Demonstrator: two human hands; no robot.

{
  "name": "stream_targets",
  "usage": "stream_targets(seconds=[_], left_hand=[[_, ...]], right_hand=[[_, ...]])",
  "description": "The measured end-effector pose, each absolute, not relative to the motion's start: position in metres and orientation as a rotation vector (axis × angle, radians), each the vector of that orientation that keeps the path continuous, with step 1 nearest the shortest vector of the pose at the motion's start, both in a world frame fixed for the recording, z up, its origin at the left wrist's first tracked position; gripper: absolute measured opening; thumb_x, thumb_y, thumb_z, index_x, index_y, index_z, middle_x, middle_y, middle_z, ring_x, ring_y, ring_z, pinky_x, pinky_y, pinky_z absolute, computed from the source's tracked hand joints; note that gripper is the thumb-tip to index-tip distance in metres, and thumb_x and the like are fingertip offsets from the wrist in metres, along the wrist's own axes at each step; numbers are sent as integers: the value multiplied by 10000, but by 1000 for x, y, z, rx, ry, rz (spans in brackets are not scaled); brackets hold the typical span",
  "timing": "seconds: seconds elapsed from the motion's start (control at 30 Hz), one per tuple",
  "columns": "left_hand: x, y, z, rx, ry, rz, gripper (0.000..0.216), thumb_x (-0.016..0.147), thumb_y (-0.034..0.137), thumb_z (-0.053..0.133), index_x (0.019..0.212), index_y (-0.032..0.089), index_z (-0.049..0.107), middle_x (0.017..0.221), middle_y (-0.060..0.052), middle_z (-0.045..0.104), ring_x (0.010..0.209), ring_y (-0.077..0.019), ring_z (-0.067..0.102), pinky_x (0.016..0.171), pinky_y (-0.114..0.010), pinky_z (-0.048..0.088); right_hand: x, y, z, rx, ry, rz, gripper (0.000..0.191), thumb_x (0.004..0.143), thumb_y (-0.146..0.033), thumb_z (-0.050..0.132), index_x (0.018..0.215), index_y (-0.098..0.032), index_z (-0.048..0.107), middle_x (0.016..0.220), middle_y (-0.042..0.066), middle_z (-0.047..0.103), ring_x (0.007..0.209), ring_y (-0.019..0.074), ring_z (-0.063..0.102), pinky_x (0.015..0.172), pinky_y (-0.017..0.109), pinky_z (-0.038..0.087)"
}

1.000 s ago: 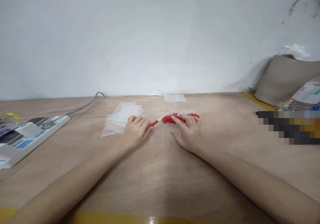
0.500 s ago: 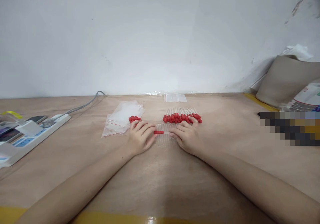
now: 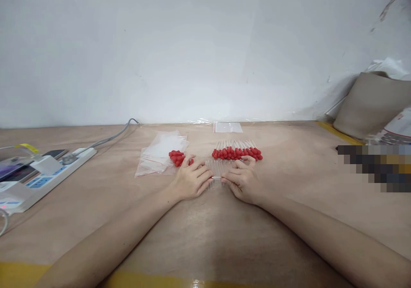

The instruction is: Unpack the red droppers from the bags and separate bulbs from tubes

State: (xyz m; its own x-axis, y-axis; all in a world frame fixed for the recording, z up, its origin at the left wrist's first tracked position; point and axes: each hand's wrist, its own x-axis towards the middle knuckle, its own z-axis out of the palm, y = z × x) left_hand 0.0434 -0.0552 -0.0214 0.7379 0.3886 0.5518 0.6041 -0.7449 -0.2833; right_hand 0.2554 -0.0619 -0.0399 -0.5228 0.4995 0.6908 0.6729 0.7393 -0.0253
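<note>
My left hand [image 3: 194,180] is closed over the bulb end of a glass dropper [image 3: 217,178]; only a trace of red shows by its fingertips. The other end of the clear tube is pinched by my right hand [image 3: 241,180]. Beneath and behind it lie several loose glass tubes [image 3: 221,166], side by side on the table. A small heap of red rubber bulbs [image 3: 176,157] touches or nearly touches the back of my left fingers. Just beyond my right hand is a row of droppers with red bulbs [image 3: 236,152], tube ends pointing to the wall.
Clear zip bags [image 3: 156,155] are piled left of the heap, and a single bag [image 3: 228,127] lies by the wall. A white power strip [image 3: 51,178] with plugs and phones sits at the left. A grey-brown container [image 3: 366,106] and a plastic bottle [image 3: 398,127] stand at the right.
The red bulb between my hands is now mostly covered by my left fingers, which have moved right, nearer my right hand. More of the bulb heap shows. The whole view has shifted slightly.
</note>
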Motion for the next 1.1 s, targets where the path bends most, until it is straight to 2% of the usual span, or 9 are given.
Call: stream_targets(seconds=[0.13,0.4,0.7,0.8,0.97,1.1], left_hand=[[43,-56,-20,-2516,-733,-622,159,851,255,427,848,197,574,785,-3,649,895,-177,535,962,-450,223],[38,-57,-17,-2599,-738,-549,193,856,244,386,802,186,563,743,-4,624,853,-178,511,967,-465,212],[25,-58,-18,-2643,-721,-541,197,848,215,370,778,189,552,744,-11,611,878,-185,507,972,-469,228],[8,-53,-15,-2590,-845,-604,188,846,182,369,773,184,542,762,-24,604,843,-182,516,919,-463,292],[-9,-34,-6,-2434,-1189,-1007,215,875,200,350,1004,218,521,865,-58,512,790,-168,511,706,-353,456],[-10,-26,-3,-2391,-1242,-1102,337,863,145,328,1146,277,453,951,-71,456,842,-173,509,719,-360,484]], right_hand=[[257,-62,-41,-807,-2214,-382,208,847,-302,472,738,-240,638,537,-44,557,671,107,435,896,381,165],[258,-64,-42,-710,-2157,-607,132,836,-267,498,870,-277,625,567,-68,579,662,94,440,905,391,178],[273,-65,-36,-527,-2184,-822,348,831,-143,491,1025,-421,569,608,-126,568,672,49,494,905,300,153],[283,-58,-35,-700,-2088,-783,329,837,-168,488,1045,-411,568,623,-111,585,665,60,498,888,320,163],[276,-50,-38,-1040,-2012,-553,208,831,-232,485,979,-262,629,668,-26,632,685,113,494,884,385,182],[261,-52,-39,-1102,-2061,-430,235,831,-210,448,989,-235,620,709,-1,647,720,135,492,897,399,170]])
